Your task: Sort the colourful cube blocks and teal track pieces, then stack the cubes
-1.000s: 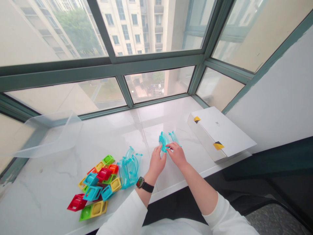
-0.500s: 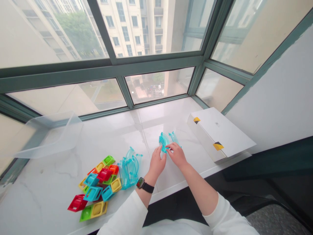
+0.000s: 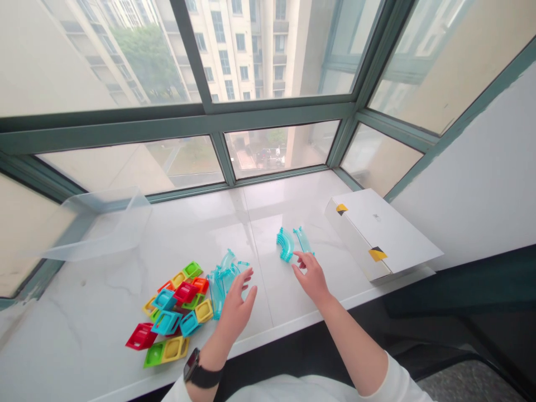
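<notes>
A stack of curved, clear turquoise plastic track pieces [image 3: 286,245] lies on the white marble-look counter [image 3: 268,290]. Just right of it is a straight turquoise track piece [image 3: 302,239]. My right hand [image 3: 310,273] hovers by the near end of the curved stack, fingers apart and holding nothing. Over the right side of a pile of turquoise track pieces [image 3: 218,290] is my left hand [image 3: 238,304], its fingers spread and nothing in it. The hand partly hides that pile; whether it touches a piece I cannot tell.
Left of the turquoise pile lies a heap of red, yellow, green and blue plastic blocks [image 3: 167,321]. A clear plastic bin [image 3: 100,234] stands at the back left. A white box [image 3: 385,229] with yellow-black tape sits at the right. Windows [image 3: 272,151] border the counter behind.
My left hand has left the curved stack and moved left to the turquoise pile. My right hand has let go of the stack and stays close by it. The view has shifted slightly.
</notes>
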Available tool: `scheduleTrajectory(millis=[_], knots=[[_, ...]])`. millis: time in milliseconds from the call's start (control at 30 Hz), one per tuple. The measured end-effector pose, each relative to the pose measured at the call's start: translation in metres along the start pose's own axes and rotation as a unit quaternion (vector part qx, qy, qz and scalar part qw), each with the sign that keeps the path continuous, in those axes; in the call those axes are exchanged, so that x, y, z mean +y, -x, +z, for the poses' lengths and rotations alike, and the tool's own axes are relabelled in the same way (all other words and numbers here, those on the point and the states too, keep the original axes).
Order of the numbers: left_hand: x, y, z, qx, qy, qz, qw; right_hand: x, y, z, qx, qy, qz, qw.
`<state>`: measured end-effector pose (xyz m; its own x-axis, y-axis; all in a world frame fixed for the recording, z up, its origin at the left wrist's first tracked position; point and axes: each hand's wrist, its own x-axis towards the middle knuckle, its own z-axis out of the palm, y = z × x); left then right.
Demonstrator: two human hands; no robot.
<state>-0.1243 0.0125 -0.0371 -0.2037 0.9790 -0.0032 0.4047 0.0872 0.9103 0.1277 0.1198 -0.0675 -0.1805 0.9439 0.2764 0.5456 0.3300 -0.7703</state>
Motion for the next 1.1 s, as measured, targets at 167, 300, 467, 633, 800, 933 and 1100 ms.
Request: scheduleTrajectory(millis=[167,300,467,633,800,933,1100], knots=[[-0.018,0.050,-0.053,0.057,-0.022,-0.077,0.995,0.000,0.041,0.019,-0.070,-0.044,0.022,0.996],[-0.028,0.085,-0.071,0.087,-0.039,-0.093,0.991,-0.008,0.068,0.044,-0.158,-0.060,0.031,0.985],[-0.027,0.112,-0.075,0.084,-0.038,-0.093,0.991,-0.037,0.083,0.072,-0.226,-0.060,-0.013,0.972],[-0.021,0.122,-0.072,0.074,-0.029,-0.077,0.994,-0.070,0.082,0.100,-0.236,-0.019,-0.068,0.969],[-0.021,0.132,-0.070,0.056,-0.012,-0.075,0.996,-0.084,0.077,0.123,-0.211,0.044,-0.077,0.973],[-0.022,0.140,-0.073,0.056,-0.009,-0.075,0.996,-0.083,0.074,0.130,-0.199,0.073,-0.078,0.974],[-0.027,0.147,-0.078,0.052,-0.011,-0.083,0.995,-0.085,0.072,0.125,-0.209,0.061,-0.089,0.972]])
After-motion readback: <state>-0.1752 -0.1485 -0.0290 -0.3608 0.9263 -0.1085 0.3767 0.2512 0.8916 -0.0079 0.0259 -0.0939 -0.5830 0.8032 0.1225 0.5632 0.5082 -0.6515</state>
